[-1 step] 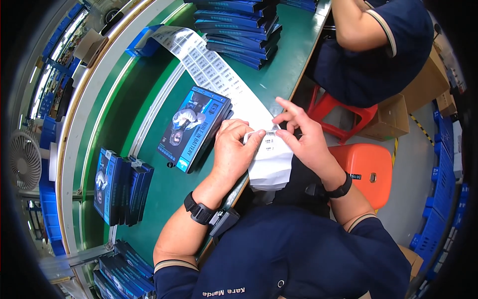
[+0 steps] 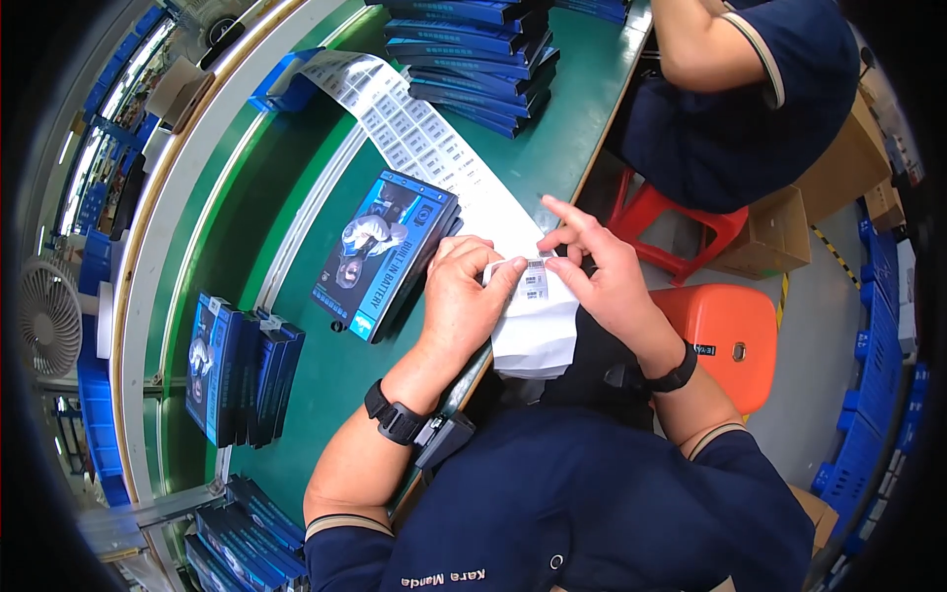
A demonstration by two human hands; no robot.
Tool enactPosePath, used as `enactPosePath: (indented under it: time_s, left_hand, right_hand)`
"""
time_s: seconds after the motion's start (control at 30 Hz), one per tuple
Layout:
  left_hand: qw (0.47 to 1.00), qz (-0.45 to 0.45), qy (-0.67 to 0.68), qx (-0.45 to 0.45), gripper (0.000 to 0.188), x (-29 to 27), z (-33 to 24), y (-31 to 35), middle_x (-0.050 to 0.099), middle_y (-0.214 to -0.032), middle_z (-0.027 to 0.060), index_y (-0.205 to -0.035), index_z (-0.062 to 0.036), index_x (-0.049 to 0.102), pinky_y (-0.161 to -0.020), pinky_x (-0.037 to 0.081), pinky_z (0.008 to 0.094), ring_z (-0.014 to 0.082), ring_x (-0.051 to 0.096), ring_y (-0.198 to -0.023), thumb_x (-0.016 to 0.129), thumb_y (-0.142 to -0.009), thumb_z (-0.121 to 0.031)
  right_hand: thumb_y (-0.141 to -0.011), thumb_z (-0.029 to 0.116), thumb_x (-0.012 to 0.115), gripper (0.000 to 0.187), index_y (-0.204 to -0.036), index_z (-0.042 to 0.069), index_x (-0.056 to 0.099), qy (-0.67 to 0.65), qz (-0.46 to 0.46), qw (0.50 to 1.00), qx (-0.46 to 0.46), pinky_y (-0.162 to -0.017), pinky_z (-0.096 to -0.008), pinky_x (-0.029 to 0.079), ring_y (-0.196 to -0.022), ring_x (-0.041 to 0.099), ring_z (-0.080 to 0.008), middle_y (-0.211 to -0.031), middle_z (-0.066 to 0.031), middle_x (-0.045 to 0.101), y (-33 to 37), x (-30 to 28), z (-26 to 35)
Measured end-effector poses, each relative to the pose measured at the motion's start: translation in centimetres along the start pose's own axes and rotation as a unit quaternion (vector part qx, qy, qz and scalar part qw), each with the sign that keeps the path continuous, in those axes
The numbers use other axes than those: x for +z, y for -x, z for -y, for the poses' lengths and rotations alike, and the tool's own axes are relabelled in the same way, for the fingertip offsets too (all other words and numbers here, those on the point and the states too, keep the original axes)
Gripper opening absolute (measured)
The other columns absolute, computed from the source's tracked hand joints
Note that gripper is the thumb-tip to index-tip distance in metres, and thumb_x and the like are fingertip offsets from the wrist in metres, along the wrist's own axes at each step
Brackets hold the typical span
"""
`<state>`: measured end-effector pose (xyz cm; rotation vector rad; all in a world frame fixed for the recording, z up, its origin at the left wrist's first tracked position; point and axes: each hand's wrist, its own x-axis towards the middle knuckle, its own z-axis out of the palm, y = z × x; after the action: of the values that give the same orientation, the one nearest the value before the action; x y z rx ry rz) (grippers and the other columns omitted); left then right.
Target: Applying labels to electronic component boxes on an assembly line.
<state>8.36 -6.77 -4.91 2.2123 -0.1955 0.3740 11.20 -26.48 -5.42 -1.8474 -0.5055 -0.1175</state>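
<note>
A long strip of white label stickers (image 2: 422,143) runs over the green bench and hangs past its front edge. My left hand (image 2: 456,288) is closed on the strip's near part, the thumb pressed on top by a row of printed labels. At the other side of that row my right hand (image 2: 610,276) pinches a small label with thumb and fingers, one finger raised. Below both hands the strip's white tail (image 2: 538,343) hangs in folds. Left of the strip lies a stack of flat blue-and-black boxes (image 2: 380,252), close to my left knuckles.
Tall stacks of blue boxes (image 2: 478,59) stand at the far end, with more boxes (image 2: 242,370) at left. A blue holder (image 2: 286,87) sits at the strip's far end. To the right are an orange stool (image 2: 725,340), a seated co-worker (image 2: 730,138) and cartons (image 2: 769,237).
My right hand has shifted slightly, its raised finger a little lower and further left. The labels between my hands have moved a little. My left hand stays in place.
</note>
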Motion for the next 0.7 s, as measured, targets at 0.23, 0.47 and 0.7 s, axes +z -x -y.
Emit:
enactPosePath:
  time_s: [0.23, 0.47, 0.7]
  left_hand:
    - [1.0, 0.001, 0.005, 0.012, 0.021, -0.1, -0.1, -0.1, 0.067, -0.079, 0.0086, -0.074, -0.0022, 0.069, -0.087, 0.047, 0.0422, 0.0292, 0.06, -0.098, 0.079, -0.081, -0.02]
    - [1.0, 0.002, -0.002, 0.018, 0.021, -0.1, 0.0, 0.0, 0.067, -0.08, 0.0083, -0.075, -0.0024, 0.07, -0.087, 0.046, 0.0418, 0.0286, 0.06, -0.099, 0.079, -0.081, -0.02]
    - [1.0, 0.007, 0.006, 0.014, 0.021, -0.2, -0.1, 0.0, 0.067, -0.08, 0.0084, -0.076, -0.0023, 0.071, -0.087, 0.046, 0.0415, 0.0287, 0.06, -0.099, 0.079, -0.082, -0.02]
  right_hand:
    - [-0.081, 0.002, 0.075, 0.052, -0.13, 0.013, 0.063, 0.121, 0.002, 0.985, -0.123, -0.075, -0.0323, 0.047, -0.071, 0.06, -0.0174, -0.091, -0.0012, 0.073, -0.3, 0.3, -0.5]
    - [-0.078, 0.0, 0.078, 0.037, -0.113, 0.007, 0.068, 0.151, -0.059, 0.961, -0.222, -0.069, -0.0316, 0.045, -0.069, 0.061, -0.0178, -0.087, -0.003, 0.073, 0.2, 0.5, -1.2]
    - [-0.076, -0.001, 0.08, 0.037, -0.11, 0.007, 0.068, 0.139, -0.081, 0.957, -0.242, -0.068, -0.0316, 0.045, -0.069, 0.062, -0.0181, -0.088, -0.004, 0.073, 0.5, 0.8, -1.5]
